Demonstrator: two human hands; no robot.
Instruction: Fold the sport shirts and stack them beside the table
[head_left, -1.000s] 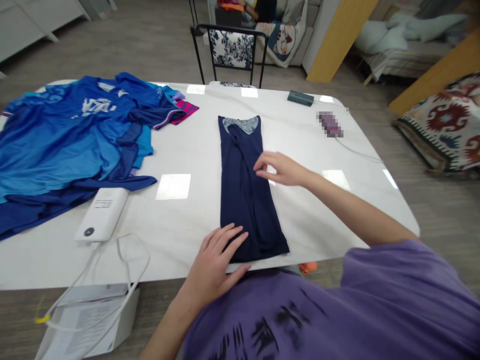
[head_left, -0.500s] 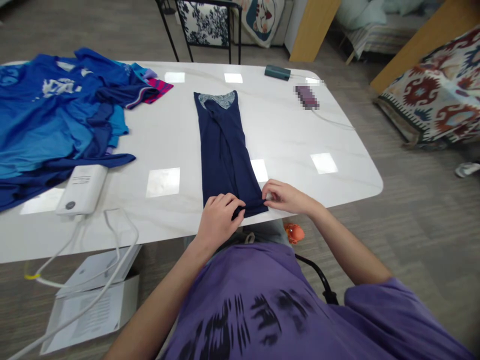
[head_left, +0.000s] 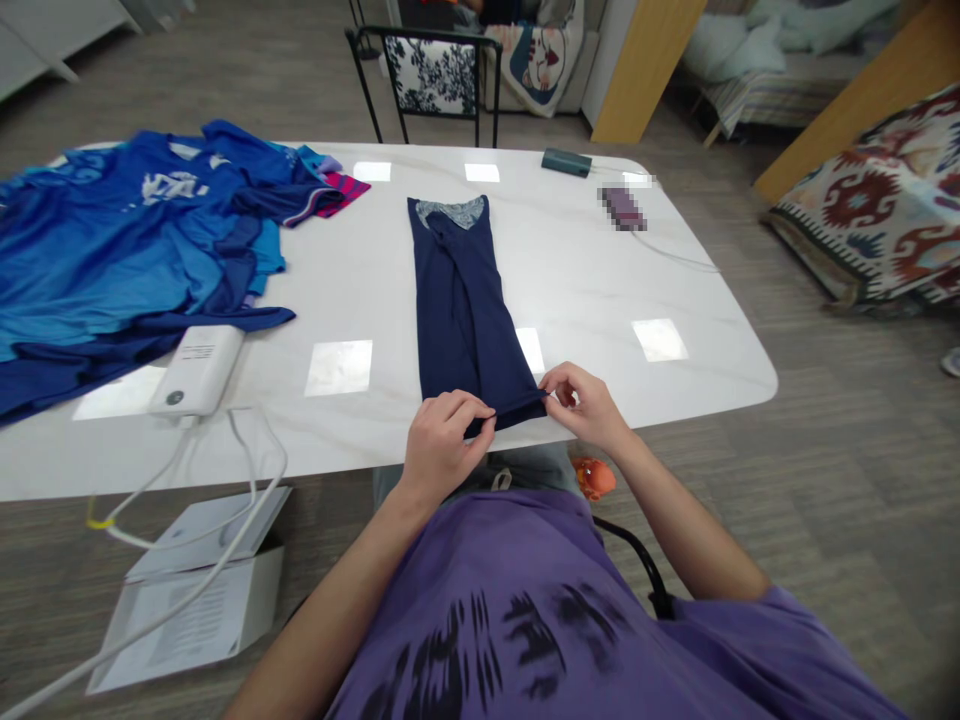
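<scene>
A navy garment (head_left: 463, 310) lies on the white table (head_left: 600, 300), folded into a long narrow strip. Its far end shows a grey patterned inside; whether it is a top or trousers I cannot tell. At the near edge my left hand (head_left: 444, 445) pinches the cloth between thumb and fingers. My right hand (head_left: 589, 405) has the near right corner in a pinch, lifting the hem slightly. Part of the near left corner is hidden behind my left hand.
Several blue shirts (head_left: 172, 235) are piled on the left. In front of them stands a white device (head_left: 201, 368) with a cable. A dark green case (head_left: 566, 162) and a blurred-out phone (head_left: 622, 208) lie far right. A chair (head_left: 435, 75) stands beyond the table; an open white box (head_left: 199, 590) is below left.
My right hand has raised the near right corner of the navy garment a little. My left hand keeps its pinch. The whole view has shifted slightly.
</scene>
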